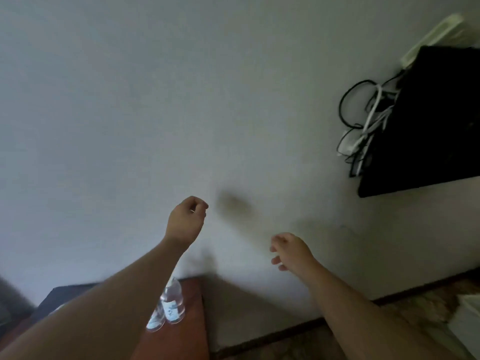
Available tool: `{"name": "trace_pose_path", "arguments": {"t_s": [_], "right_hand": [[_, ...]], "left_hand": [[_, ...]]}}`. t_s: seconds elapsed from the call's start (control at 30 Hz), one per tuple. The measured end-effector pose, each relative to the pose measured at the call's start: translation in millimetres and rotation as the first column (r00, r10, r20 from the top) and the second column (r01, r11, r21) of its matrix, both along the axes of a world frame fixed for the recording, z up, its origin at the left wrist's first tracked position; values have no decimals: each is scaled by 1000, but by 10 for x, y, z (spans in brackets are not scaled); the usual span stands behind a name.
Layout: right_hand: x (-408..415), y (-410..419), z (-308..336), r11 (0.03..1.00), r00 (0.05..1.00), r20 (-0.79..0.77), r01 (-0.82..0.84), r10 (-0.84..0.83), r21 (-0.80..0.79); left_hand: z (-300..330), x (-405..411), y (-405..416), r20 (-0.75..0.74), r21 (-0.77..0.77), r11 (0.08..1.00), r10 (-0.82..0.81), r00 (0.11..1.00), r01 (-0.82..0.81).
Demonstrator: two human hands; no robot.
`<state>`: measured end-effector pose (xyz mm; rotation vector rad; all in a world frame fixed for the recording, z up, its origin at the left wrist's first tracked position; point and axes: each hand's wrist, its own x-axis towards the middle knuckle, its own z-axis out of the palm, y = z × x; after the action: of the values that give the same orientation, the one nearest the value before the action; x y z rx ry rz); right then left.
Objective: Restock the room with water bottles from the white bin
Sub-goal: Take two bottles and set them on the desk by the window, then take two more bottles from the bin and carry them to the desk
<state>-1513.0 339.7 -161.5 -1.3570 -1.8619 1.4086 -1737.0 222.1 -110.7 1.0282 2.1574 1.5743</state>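
Two clear water bottles [173, 302] with white labels stand upright side by side on a reddish-brown wooden table [189, 333] at the bottom centre; my left forearm partly hides the second one [155, 320]. My left hand [185, 220] is raised in front of the wall well above the bottles, its fingers loosely curled and holding nothing. My right hand [291, 252] hangs in the air to the right, fingers relaxed and empty. A white object [467, 323] shows at the right edge; I cannot tell whether it is the bin.
A plain white wall [181, 100] fills most of the view. A black wall-mounted screen [428, 120] with a tangle of black and white cables [363, 126] is at the upper right. A dark baseboard [285, 331] and patterned floor [415, 315] lie below.
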Motion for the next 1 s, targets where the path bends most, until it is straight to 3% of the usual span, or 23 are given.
{"name": "trace_pose_path", "arguments": {"t_s": [0.23, 0.53, 0.8, 1.0], "right_hand": [[2405, 727, 932, 928, 941, -102, 335, -322, 163], [5769, 1074, 1474, 757, 754, -245, 646, -610, 103], [7492, 1374, 1404, 582, 588, -168, 809, -791, 90], [8109, 2190, 1048, 546, 547, -119, 837, -829, 48]], "left_hand": [[848, 2252, 1303, 5, 124, 917, -382, 924, 378], [1062, 5598, 2439, 19, 172, 732, -671, 741, 659], [856, 7343, 3195, 118, 161, 669, -743, 659, 726], [545, 8130, 4212, 137, 112, 607, -794, 593, 787]]}}
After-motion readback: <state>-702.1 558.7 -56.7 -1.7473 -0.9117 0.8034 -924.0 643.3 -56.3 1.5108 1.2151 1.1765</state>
